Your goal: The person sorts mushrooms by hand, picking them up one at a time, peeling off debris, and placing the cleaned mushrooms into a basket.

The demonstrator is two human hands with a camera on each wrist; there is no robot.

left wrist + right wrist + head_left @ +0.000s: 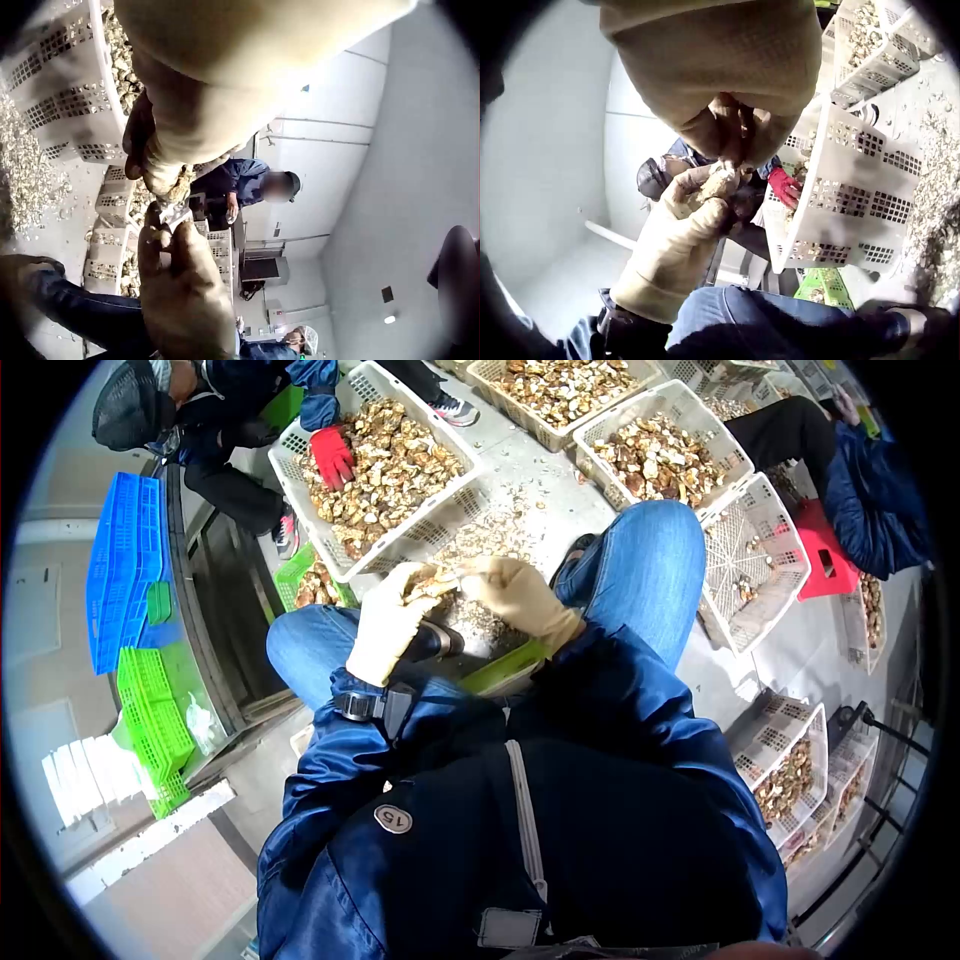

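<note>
while the left hand (385,622) pinches a rough shell (716,186) between thumb and fingers, the right hand (522,600) grips a small shiny piece (177,214) at its edge; whether that is a blade i cannot tell. both are gloved and meet above the floor (518,472), near a white crate (832,172) heaped with shells (385,455). the step in hand looks like prying or cleaning the shell, and the next move seems to call for a steady left hold and a careful push from the right. the head view shows another crate (790,565) by the right knee and someone's red glove (331,457) on the heap, but not the shiny piece. the left wrist view catches that, plus a capped person (247,178) behind. the right wrist view best shows the shell's bumpy face, though the right fingertips sit in shadow.
</note>
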